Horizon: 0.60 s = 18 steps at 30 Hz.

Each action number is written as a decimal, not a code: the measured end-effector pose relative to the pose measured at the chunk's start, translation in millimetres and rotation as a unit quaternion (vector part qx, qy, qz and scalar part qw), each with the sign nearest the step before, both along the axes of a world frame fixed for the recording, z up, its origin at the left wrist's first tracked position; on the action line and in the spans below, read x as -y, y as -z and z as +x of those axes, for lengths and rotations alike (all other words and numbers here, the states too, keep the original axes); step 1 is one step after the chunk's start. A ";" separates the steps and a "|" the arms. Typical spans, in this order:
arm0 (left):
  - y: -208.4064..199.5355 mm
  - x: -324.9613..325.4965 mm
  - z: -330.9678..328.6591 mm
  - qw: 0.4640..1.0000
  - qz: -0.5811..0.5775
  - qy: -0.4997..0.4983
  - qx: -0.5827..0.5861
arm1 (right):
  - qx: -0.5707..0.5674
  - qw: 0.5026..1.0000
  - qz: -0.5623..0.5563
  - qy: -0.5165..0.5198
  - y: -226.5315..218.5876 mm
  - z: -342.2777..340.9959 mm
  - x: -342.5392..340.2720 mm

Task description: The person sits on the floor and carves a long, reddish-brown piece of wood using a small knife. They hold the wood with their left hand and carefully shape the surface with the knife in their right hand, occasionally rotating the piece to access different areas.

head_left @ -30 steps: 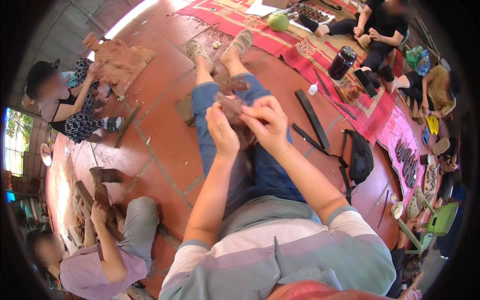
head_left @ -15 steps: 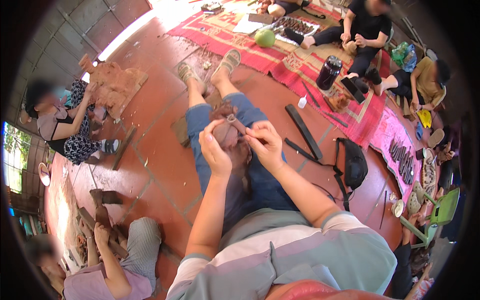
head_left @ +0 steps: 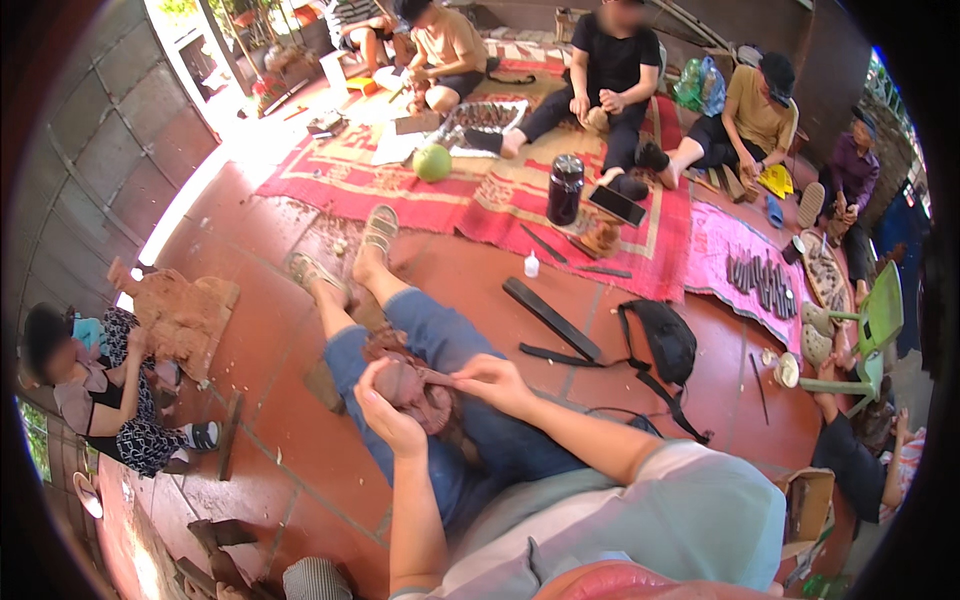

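A rounded, reddish-brown carved wooden piece (head_left: 431, 407) rests between my thighs. My left hand (head_left: 394, 412) is wrapped round its left side, steadying it. My right hand (head_left: 500, 386) comes in from the right. Its thumb and fingers pinch the end of a small brown rolled strip (head_left: 437, 379), which lies against the upper part of the carving. The strip's material is too blurred to tell. More brown wood (head_left: 385, 345) shows just beyond the carving, between my legs. My fingers hide part of the carving's left edge.
A black bag (head_left: 662, 340) and a dark flat bar (head_left: 550, 318) lie on the tiles to my right. Ahead, a red mat (head_left: 480, 215) holds a green round fruit (head_left: 432, 162), a dark flask (head_left: 565, 190) and a phone (head_left: 617, 205). Several people sit around, working.
My view has lifted and turned right, so more of the mat and the people show. My left hand stays on the carving; my right hand keeps its pinch on the strip.
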<state>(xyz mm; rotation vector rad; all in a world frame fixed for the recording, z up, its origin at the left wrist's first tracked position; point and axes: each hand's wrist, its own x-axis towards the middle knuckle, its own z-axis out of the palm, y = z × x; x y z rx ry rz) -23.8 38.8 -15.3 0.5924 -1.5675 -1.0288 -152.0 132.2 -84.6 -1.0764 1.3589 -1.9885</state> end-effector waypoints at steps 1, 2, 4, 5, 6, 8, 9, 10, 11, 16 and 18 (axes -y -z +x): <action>-0.5 2.3 3.6 1.000 -0.006 -0.006 0.002 | 0.048 0.999 0.005 0.012 -28.4 2.8 -5.3; -0.4 2.6 1.6 1.000 0.004 -0.008 -0.004 | 0.099 0.994 0.024 0.035 -50.3 7.7 -16.7; -1.7 0.1 6.4 1.000 0.029 -0.007 0.007 | -0.091 0.988 -0.107 0.071 -86.9 8.6 5.6; 7.3 4.8 10.7 0.999 0.046 -0.008 -0.004 | -0.150 0.982 -0.102 0.055 -96.3 15.4 16.7; 9.5 5.0 12.4 0.999 0.049 -0.015 0.002 | -0.212 0.971 -0.101 0.038 -101.6 19.2 25.6; 9.0 4.2 10.0 0.998 0.054 -0.019 0.002 | -0.175 0.983 -0.042 0.028 -68.5 21.8 22.3; 5.4 1.4 4.8 0.999 0.051 0.003 -0.010 | -0.159 0.986 -0.033 0.045 -34.5 11.2 16.4; 1.2 0.7 2.1 0.999 0.036 0.005 -0.013 | -0.140 0.988 -0.030 0.053 -16.4 4.7 12.7; -0.7 -0.6 3.3 1.000 0.024 0.005 -0.012 | -0.120 0.991 -0.027 0.059 -15.3 6.2 4.4; 8.1 2.2 7.4 0.999 0.037 0.004 -0.008 | -0.127 0.984 -0.082 0.096 -89.0 8.1 7.4; 6.6 2.0 5.0 0.999 0.050 0.001 -0.010 | -0.173 0.982 -0.078 0.017 -104.8 12.7 23.3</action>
